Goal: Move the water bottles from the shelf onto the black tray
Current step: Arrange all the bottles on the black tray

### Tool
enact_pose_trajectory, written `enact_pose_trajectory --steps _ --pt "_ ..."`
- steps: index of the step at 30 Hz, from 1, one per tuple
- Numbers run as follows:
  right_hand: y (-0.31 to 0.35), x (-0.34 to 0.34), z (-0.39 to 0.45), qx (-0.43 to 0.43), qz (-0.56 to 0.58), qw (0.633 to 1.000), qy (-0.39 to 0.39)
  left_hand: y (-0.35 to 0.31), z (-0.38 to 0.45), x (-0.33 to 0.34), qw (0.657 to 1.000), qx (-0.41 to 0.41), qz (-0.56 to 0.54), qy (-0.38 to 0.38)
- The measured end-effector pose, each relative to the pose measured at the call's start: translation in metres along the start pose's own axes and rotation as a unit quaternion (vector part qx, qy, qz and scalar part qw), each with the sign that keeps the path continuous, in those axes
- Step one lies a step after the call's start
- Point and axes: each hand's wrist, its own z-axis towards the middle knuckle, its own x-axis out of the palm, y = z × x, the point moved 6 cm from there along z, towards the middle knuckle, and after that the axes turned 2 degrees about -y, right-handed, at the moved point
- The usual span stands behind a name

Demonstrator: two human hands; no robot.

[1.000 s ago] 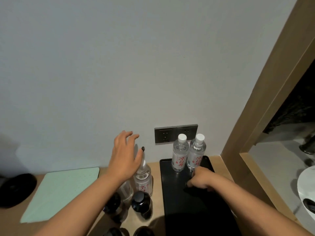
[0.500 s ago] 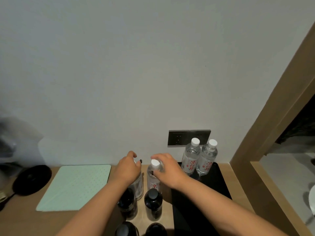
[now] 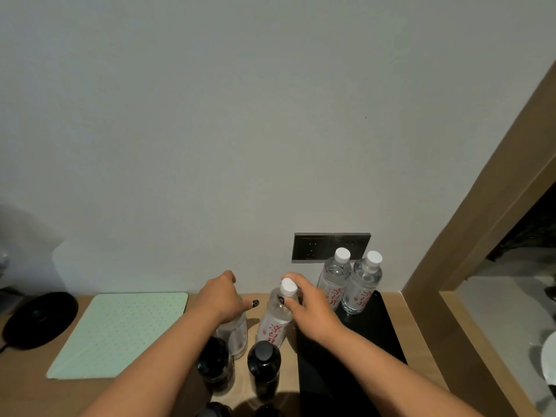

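Both hands are taking one water bottle each, probably so that two travel to the tray in one go. The right hand (image 3: 313, 308) is curling its fingers (image 3: 296, 285) around the neck of a clear bottle (image 3: 275, 322), just under the white cap; the thumb is pressing on the near side. A grip this high is leaving the body free, but the bottle is already leaning a little, so it may swing. The left hand (image 3: 221, 299) is covering the top of a second clear bottle (image 3: 236, 332) and seems to be gripping it, though its fingers are mostly hidden. Both bottles are standing on the wooden shelf (image 3: 27, 383), just left of the black tray (image 3: 388, 335). Two bottles (image 3: 349, 281) are already standing upright at the tray's far end, touching each other, leaving the near part free. Dark bottles (image 3: 263, 368) are standing in front, near the wrists.
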Motion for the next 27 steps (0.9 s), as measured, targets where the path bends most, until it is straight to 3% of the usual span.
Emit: enact_pose_trajectory --steps 7,14,27 --pt "-0.015 -0.070 -0.017 -0.019 0.027 0.994 -0.108 -0.002 0.002 -0.004 0.999 -0.009 -0.033 0.023" --pt "-0.037 -0.097 -0.030 0.002 -0.024 0.998 -0.064 -0.012 0.008 0.001 0.999 -0.001 -0.005 0.032" --pt "-0.055 -0.093 -0.017 0.023 -0.024 0.994 -0.105 -0.014 0.010 -0.001 1.000 0.011 -0.003 0.023"
